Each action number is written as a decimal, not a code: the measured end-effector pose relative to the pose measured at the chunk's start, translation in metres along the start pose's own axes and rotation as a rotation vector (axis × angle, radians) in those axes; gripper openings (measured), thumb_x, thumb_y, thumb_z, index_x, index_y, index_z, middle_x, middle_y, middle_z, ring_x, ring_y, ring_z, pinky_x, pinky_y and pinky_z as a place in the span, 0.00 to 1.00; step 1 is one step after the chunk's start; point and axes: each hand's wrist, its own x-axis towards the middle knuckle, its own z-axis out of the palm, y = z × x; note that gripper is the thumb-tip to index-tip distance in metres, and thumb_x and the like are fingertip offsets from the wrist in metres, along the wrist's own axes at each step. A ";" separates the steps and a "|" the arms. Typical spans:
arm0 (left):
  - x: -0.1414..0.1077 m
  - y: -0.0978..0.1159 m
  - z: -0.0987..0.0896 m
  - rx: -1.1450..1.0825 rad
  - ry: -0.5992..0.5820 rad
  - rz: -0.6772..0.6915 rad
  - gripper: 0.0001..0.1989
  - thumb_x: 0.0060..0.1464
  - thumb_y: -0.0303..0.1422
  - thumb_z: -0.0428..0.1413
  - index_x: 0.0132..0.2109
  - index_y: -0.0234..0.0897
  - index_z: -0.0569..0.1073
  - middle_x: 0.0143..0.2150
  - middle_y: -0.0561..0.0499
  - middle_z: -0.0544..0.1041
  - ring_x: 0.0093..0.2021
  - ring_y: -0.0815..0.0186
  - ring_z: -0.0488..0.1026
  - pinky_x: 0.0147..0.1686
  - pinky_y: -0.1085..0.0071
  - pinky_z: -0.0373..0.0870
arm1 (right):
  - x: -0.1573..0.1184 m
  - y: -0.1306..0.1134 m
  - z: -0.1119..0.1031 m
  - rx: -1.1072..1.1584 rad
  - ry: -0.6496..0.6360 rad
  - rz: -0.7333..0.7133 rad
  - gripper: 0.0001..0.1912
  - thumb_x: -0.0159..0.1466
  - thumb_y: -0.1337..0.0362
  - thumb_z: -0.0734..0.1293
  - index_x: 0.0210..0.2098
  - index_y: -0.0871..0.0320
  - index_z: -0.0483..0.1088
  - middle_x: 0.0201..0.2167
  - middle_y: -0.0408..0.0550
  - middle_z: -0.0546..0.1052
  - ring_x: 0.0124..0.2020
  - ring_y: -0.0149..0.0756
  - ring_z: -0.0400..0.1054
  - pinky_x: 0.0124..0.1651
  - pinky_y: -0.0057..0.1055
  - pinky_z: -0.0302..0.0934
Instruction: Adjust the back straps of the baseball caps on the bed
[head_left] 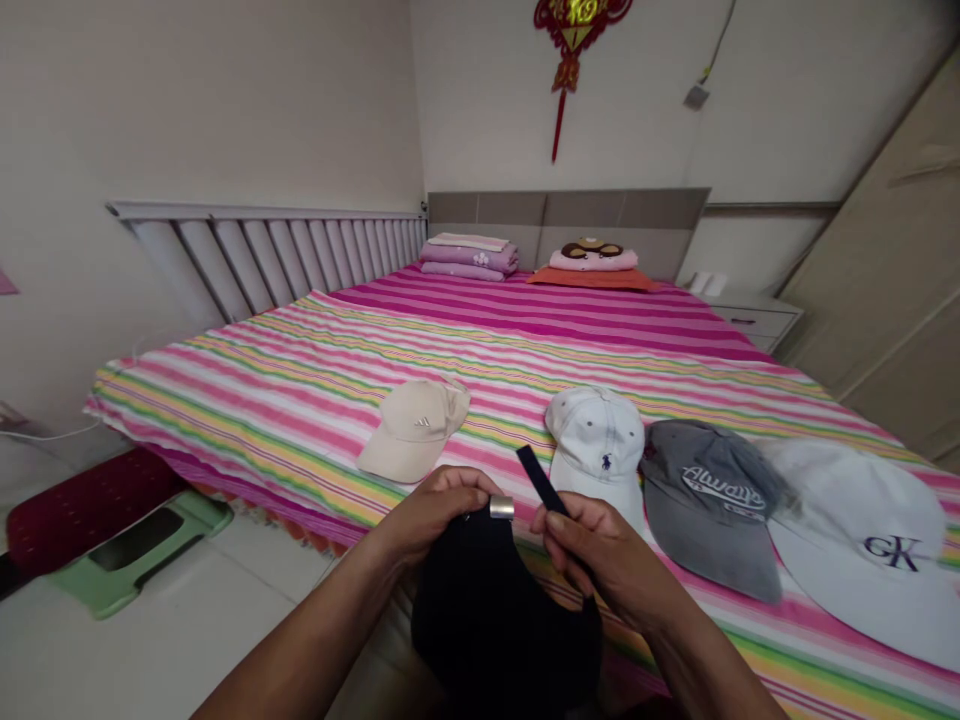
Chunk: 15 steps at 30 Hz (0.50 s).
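A black baseball cap (502, 620) hangs between my hands with its back opening upward, in front of the bed's edge. My left hand (442, 510) pinches the cap's rim beside a silver metal buckle (502, 507). In my right hand (589, 540) is the cap's dark adjuster strap (540, 478), gripped between thumb and fingers, its free end pointing up and left. Strap and buckle are apart. Beyond my left hand a beige cap (412, 430) lies on the bed. A white cap with a small dark logo (596, 440) lies past my right hand.
Right of the white cap lie a grey cap (709, 510) and a white cap marked GK (870, 540). The striped bedspread (300, 370) carries folded bedding (469, 258) at the headboard. A green stool (142, 555) stands on the floor at left.
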 end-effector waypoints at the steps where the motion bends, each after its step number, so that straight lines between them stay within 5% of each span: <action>1: 0.001 0.002 0.002 0.017 -0.019 -0.002 0.07 0.40 0.31 0.59 0.30 0.31 0.74 0.21 0.53 0.72 0.19 0.77 0.62 0.20 0.80 0.55 | 0.003 -0.001 0.004 -0.024 0.018 0.009 0.14 0.55 0.55 0.67 0.26 0.61 0.65 0.14 0.37 0.64 0.10 0.18 0.48 0.13 0.19 0.38; 5: 0.006 0.006 0.010 0.068 -0.090 0.015 0.06 0.41 0.29 0.58 0.31 0.33 0.73 0.23 0.54 0.71 0.20 0.78 0.61 0.20 0.80 0.53 | 0.011 0.004 0.014 -0.011 0.068 0.018 0.17 0.52 0.53 0.68 0.23 0.59 0.61 0.10 0.33 0.60 0.08 0.18 0.44 0.11 0.20 0.35; 10: 0.009 0.006 0.010 0.039 -0.116 0.017 0.12 0.47 0.38 0.54 0.30 0.31 0.73 0.21 0.53 0.69 0.20 0.75 0.62 0.21 0.79 0.56 | 0.011 0.010 0.015 0.109 0.046 0.059 0.15 0.55 0.55 0.66 0.23 0.58 0.60 0.07 0.31 0.57 0.07 0.19 0.43 0.11 0.20 0.36; 15: 0.006 0.001 0.011 0.358 -0.105 0.235 0.12 0.38 0.31 0.62 0.34 0.34 0.73 0.28 0.52 0.73 0.29 0.70 0.67 0.30 0.76 0.60 | 0.012 0.009 0.015 0.205 0.032 0.080 0.15 0.54 0.56 0.67 0.22 0.58 0.59 0.05 0.30 0.55 0.07 0.19 0.41 0.11 0.19 0.37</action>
